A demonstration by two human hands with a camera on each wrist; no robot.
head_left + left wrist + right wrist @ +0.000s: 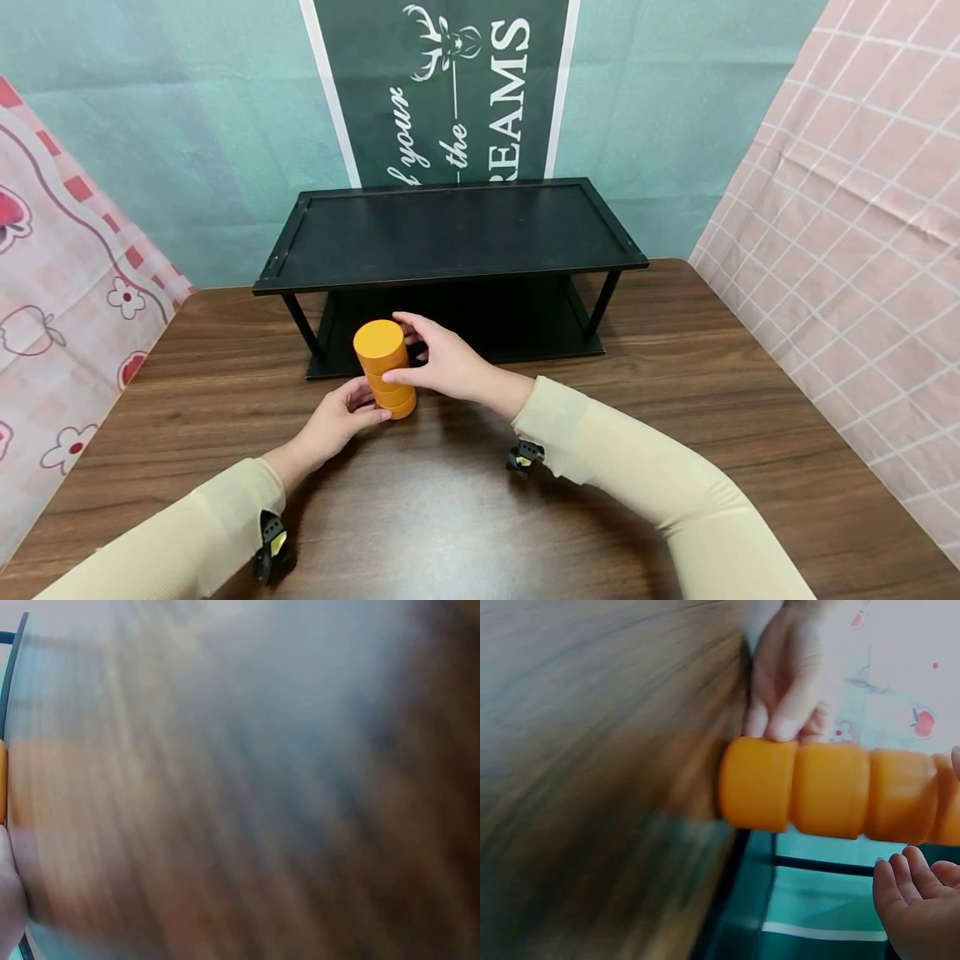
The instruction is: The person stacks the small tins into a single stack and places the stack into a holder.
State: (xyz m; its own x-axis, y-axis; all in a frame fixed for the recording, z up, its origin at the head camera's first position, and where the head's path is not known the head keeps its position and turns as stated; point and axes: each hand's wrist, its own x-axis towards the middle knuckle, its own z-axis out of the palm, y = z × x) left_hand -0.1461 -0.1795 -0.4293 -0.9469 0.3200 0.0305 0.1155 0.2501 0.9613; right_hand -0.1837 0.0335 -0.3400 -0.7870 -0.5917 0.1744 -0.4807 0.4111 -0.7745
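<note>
Just left of the middle of the head view, a stack (pixel 390 379) of four smooth orange cylinders is stood upright on the table (pixel 420 533). Its lowest piece is held at the side by the left hand (pixel 339 423), thumb in front. The upper part is flanked by the right hand (pixel 453 362), spread wide; in the right wrist view a gap is seen between its fingers and the stack. Behind, across the centre, a black two-tier shelf (pixel 450 233) is placed, its lower tier partly hidden by the stack and right hand. The tabletop is dark, glossy and wood-grained. Creased teal fabric (pixel 690 108) is hung at the top, with a white-lettered dark panel (pixel 375 67); pink checked cloth (pixel 862 208) is seen at right, and fruit-and-flower cloth (pixel 75 275) at left. The left wrist view is mostly blurred.
</note>
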